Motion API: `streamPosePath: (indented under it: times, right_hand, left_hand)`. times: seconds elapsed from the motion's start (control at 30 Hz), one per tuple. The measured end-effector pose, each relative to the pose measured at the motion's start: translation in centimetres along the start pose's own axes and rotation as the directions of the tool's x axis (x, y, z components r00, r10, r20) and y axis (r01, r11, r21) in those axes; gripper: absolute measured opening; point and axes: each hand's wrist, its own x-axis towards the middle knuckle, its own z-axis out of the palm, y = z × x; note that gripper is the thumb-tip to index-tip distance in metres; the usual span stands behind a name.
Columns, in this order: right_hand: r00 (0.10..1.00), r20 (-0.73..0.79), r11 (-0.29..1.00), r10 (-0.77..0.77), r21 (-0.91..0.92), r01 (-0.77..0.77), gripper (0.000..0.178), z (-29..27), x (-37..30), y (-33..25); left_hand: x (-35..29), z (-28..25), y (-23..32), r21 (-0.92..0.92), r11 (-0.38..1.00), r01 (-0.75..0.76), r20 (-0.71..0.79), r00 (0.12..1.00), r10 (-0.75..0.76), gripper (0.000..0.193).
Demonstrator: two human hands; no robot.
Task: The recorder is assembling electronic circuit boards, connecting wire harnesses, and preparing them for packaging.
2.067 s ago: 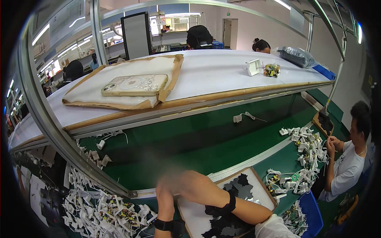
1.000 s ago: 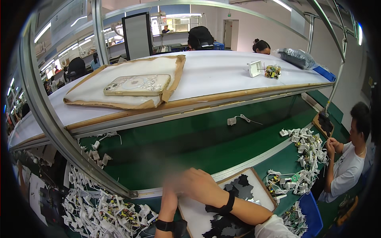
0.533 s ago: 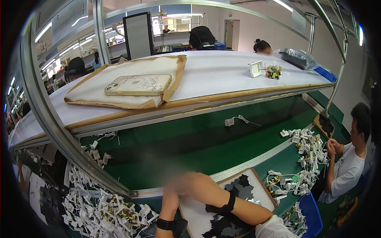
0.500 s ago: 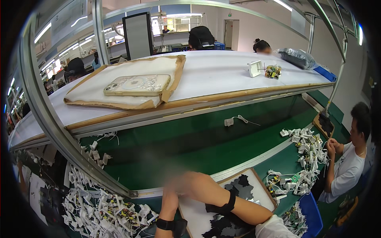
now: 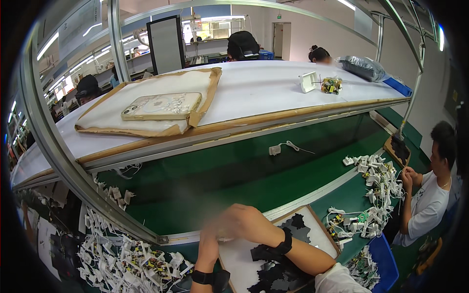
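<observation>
My left hand [image 5: 209,235] and my right hand [image 5: 244,220] meet above the near end of a shallow white-lined tray [image 5: 236,267]. The right fingers curl inward against the left hand. A sliver of something pale shows between them, but blur hides what it is. Both hands look closed around it. Dark wristbands circle both wrists. Beneath my right forearm lie irregular black and dark grey sheet pieces [image 5: 273,276] in the tray. Left of my left forearm spreads a heap of white plug adapters with cords and exposed circuit parts [image 5: 132,261].
A metal post [image 5: 63,141] rises at left. Above the green belt [image 5: 220,171], a white shelf holds a phone [image 5: 163,106], an opened adapter housing [image 5: 308,82] and its circuit board [image 5: 331,85]. One adapter [image 5: 275,150] lies on the belt. At right are more adapters [image 5: 376,180], a blue bin [image 5: 383,261] and a co-worker [image 5: 425,195].
My view has shifted slightly, so the shelf and its contents sit a little further left. My right hand has turned a little, its knuckles clearer; both hands stay together.
</observation>
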Motion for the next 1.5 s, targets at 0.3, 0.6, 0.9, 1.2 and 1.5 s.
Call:
streamPosePath:
  times: [0.3, 0.6, 0.9, 1.2, 1.5]
  right_hand:
    - [0.994, 0.005, 0.984, -0.113, -0.139, 0.112, 0.02, 0.3, -0.1, -1.8]
    - [0.994, 0.011, 0.976, -0.104, -0.194, 0.105, 0.023, 0.8, -0.4, -2.1]
    - [0.995, 0.014, 0.972, -0.102, -0.212, 0.103, 0.028, 0.8, -0.6, -2.4]
    - [0.984, 0.149, 0.907, -0.097, -0.394, 0.149, 0.036, 2.1, -1.8, -3.3]
    - [0.972, 0.212, 0.955, 0.102, -0.293, -0.036, 0.039, 0.6, -0.7, -4.2]
  left_hand:
    - [-0.3, 0.6, 1.1, 0.021, 0.998, -0.057, 0.007, 0.998, 0.057, 0.037]
    - [-0.5, 0.5, 1.8, 0.031, 0.999, -0.034, 0.045, 0.998, 0.033, 0.036]
    - [-0.8, 0.7, 2.7, 0.06, 0.998, -0.022, 0.109, 0.994, 0.016, 0.038]
    - [-0.8, 0.4, 1.8, -0.026, 0.999, 0.047, 0.024, 0.999, -0.047, 0.034]
    - [-0.7, 0.8, 2.7, -0.123, 0.957, 0.262, -0.153, 0.948, -0.28, 0.035]
